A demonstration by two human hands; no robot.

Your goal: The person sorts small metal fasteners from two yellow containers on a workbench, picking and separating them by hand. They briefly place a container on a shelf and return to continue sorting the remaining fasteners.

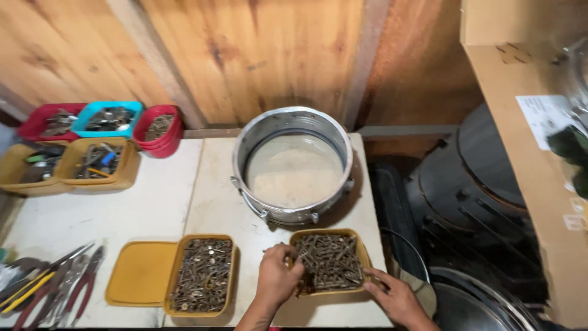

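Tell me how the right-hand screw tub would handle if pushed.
The tub is heaped with screws, so it is probably heavy and would slide rather than tip. Its thin plastic walls may flex. Loose screws could shift or spill.
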